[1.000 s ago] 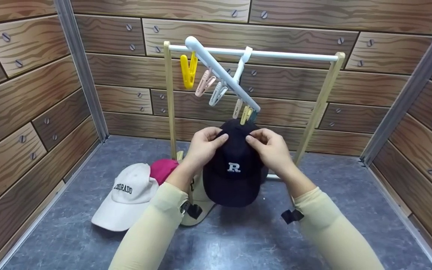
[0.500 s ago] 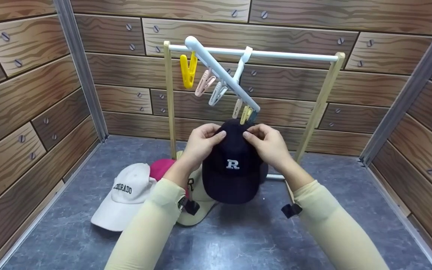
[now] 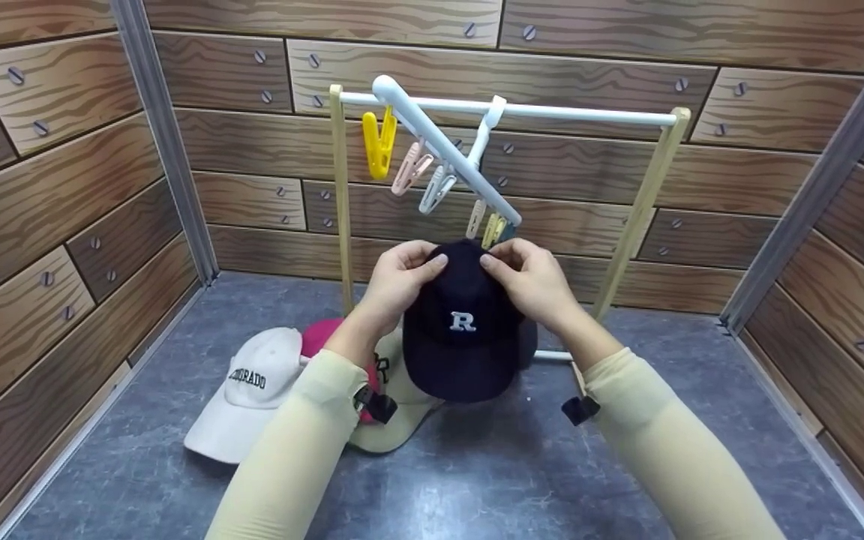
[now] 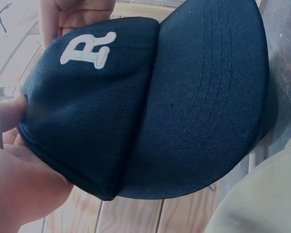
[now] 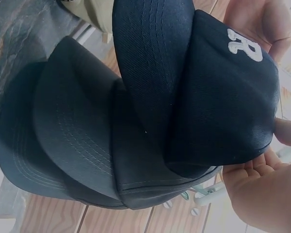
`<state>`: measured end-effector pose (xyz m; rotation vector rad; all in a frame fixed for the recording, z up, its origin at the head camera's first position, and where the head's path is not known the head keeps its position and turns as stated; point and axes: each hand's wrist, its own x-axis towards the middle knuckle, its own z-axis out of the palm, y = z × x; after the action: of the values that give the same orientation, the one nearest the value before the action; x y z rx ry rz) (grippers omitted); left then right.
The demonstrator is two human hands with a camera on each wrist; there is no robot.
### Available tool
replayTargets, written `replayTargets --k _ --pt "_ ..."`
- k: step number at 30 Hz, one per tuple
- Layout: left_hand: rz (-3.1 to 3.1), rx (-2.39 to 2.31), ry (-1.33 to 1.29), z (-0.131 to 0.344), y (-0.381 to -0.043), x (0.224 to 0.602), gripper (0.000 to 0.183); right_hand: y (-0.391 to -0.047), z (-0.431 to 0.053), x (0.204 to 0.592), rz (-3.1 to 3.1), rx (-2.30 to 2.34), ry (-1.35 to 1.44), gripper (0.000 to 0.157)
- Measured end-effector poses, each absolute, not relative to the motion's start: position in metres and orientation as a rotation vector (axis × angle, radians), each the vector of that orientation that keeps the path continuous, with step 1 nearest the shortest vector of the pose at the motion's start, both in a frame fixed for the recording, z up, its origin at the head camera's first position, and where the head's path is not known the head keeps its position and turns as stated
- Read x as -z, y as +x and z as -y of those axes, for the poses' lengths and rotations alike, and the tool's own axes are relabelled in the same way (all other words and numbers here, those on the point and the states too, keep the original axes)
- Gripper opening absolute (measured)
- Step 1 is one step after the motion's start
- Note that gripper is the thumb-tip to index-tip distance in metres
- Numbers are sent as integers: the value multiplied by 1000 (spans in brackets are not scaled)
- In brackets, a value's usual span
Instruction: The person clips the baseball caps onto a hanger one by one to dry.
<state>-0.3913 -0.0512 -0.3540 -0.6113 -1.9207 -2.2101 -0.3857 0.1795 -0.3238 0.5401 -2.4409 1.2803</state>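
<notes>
A navy baseball cap (image 3: 462, 289) with a white letter R hangs upright between both hands, brim down. My left hand (image 3: 393, 289) pinches the left side of its crown, thumb in front. Opposite it, my right hand (image 3: 541, 286) pinches the right side in the same way. Just above the crown is a yellow clothespin (image 3: 493, 229) on the low end of a pale blue hanger (image 3: 443, 146); whether it touches the cap I cannot tell. Behind the cap, the right wrist view shows a dark grey cap (image 5: 77, 121) and another dark brim (image 5: 19, 145).
A white cap (image 3: 259, 375) lies left on the grey floor, beside a magenta cap (image 3: 319, 335) and a beige cap (image 3: 394, 431). The hanger hooks on a rack's white rail (image 3: 582, 113). Pink (image 3: 411, 169) and bright yellow clothespins (image 3: 379, 146) hang from it.
Both hands have risen slightly and drawn a little closer together, lifting the navy cap up and slightly left toward the yellow clothespin. The hanger has stayed put.
</notes>
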Motion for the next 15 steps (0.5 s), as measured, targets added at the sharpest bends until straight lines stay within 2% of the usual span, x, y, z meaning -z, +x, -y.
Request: replayTargets --k 15 --pt "1920 2206 -654 52 -393 350 7 -398 -170 297 2410 -1265 502 32"
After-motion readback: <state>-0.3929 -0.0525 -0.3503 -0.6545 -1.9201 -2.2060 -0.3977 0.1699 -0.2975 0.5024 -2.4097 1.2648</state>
